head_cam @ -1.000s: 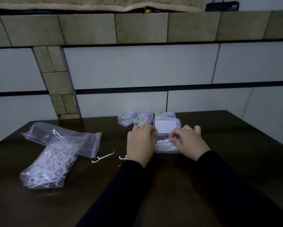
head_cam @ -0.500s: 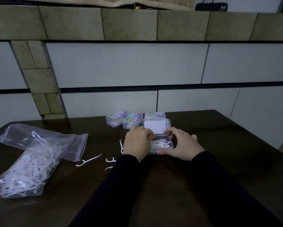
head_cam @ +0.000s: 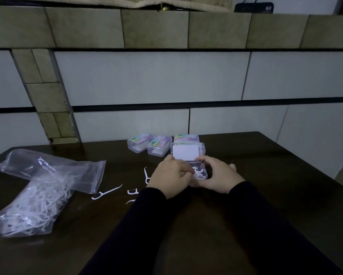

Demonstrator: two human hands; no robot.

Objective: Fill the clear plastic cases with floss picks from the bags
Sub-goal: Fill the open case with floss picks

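Step in hand, by my judgement: packing picks into the open case point(head_cam: 200, 171); filling is under way, not finished. The case sits on the dark counter point(head_cam: 265, 195) directly before the person, its lid point(head_cam: 186, 152) thrown back on the far side, white insert showing; a small heap of floss picks point(head_cam: 200, 173) lies in the tray.

The left hand point(head_cam: 171, 176) rests over the tray's left edge, fingers curled down onto the picks; whether it pinches one or only presses them flat, I cannot tell. The right hand point(head_cam: 219, 176) cups the tray's right and near side, thumb on the hinge end, steadying it; it is curled around the case wall, not closed tight.

Three shut cases point(head_cam: 158, 145) stand in a row just beyond the lid. Loose picks point(head_cam: 107, 192) lie scattered on the counter just left of the left hand; the bags point(head_cam: 39, 193) sit well apart at the far left, one still holding a large tangle of picks.

Next move, as I judge it: settle the picks flat so that none overhang the rim; then either gather the loose ones nearby or fold the lid down and press it shut. Risk noted: a pick across the rim would block the latch.
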